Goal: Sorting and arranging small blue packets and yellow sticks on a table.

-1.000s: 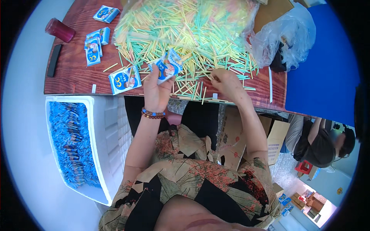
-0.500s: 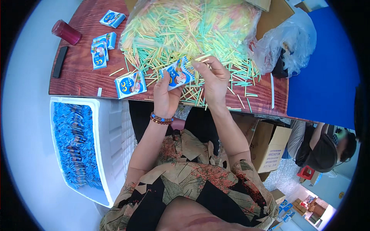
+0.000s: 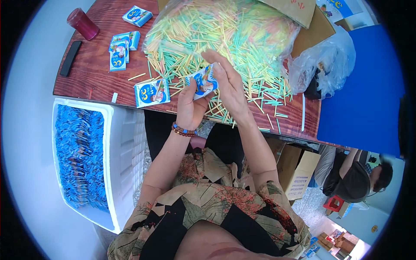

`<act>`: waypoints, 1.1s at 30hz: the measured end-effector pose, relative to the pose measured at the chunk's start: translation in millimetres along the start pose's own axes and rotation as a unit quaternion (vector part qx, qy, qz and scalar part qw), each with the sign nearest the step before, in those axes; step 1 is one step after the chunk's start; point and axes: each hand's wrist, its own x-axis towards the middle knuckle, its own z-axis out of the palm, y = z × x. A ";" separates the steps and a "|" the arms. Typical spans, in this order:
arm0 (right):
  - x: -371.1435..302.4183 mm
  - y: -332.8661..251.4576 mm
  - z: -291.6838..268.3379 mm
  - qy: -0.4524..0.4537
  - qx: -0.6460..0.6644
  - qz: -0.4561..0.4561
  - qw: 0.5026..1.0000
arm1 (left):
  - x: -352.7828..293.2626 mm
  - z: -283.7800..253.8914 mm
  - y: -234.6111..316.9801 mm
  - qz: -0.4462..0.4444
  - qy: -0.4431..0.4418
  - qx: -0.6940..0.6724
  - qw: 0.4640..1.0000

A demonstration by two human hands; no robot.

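Note:
A small flat blue-and-white packet [image 3: 202, 82] is pinched by my left hand [image 3: 190, 106], its thumb lying over the front. My right hand [image 3: 232, 89] closes on the packet's right edge, thumb against it and the other fingers behind. Its fingertips reach over the heap of short pastel sticks [image 3: 216, 34], yellow, green and pink, which spills from a clear plastic bag. Any stick in the right fingers is hidden. Left of my hands, another blue-and-white packet [image 3: 151, 92] lies flat on the red-brown wooden table [image 3: 95, 65].
More packets [image 3: 118, 55] lie farther left, near a dark red cup [image 3: 83, 24] and a black bar [image 3: 70, 58]. Below the table's left edge stands a white foam box [image 3: 113, 164] full of packets. A clear bag [image 3: 327, 60] and blue sheet [image 3: 355, 86] lie right. Another person [image 3: 355, 177] sits beyond.
My right hand has shifted from pinching beside the packet's top corner to lying along its right edge. The view has moved slightly. My left hand keeps its hold.

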 end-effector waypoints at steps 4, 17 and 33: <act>21.8 -5.6 -2.1 -0.028 0.078 -0.002 0.997 | 1.5 -5.3 3.5 -0.010 -0.015 0.018 1.000; 18.0 17.0 -26.8 0.036 0.007 0.085 0.996 | 16.9 -18.3 20.8 -0.024 -0.036 -0.102 0.994; 20.8 31.1 35.8 -0.027 0.125 0.106 0.986 | 7.3 -7.3 44.0 0.165 0.041 0.046 0.984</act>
